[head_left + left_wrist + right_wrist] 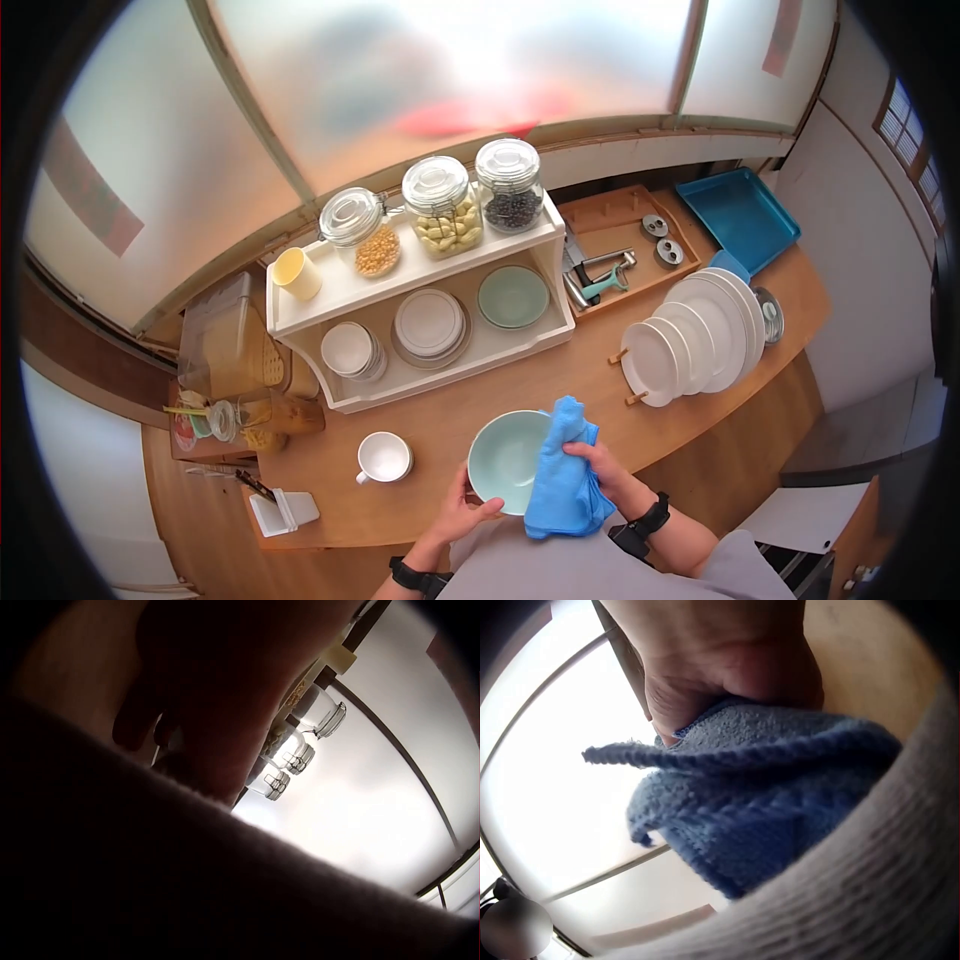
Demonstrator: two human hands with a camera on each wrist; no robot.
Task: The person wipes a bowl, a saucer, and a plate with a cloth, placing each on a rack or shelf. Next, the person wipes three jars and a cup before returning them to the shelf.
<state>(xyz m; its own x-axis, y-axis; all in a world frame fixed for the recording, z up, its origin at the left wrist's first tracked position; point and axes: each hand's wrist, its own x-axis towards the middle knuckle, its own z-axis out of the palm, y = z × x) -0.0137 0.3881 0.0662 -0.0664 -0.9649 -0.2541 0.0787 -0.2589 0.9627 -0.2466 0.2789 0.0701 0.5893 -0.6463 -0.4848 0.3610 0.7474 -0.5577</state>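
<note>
A light green bowl [503, 462] is held over the table's front edge, close to the person's body. The left hand [462, 512] grips its left rim, thumb on the near side. On the bowl's right side lies a folded blue cloth [562, 485], pinched by the right hand [598, 470]. In the right wrist view the cloth [757, 780] hangs in folds below the right hand [735, 667]. The left wrist view is dark and shows the left hand [217, 682]; the bowl cannot be made out there.
A white mug [385, 457] stands left of the bowl. Behind is a white shelf [450, 376] with dishes and glass jars. Plates stand in a rack [655, 362] at the right, near a utensil tray [640, 285] and a blue tray [745, 220]. A white holder [290, 512] is at front left.
</note>
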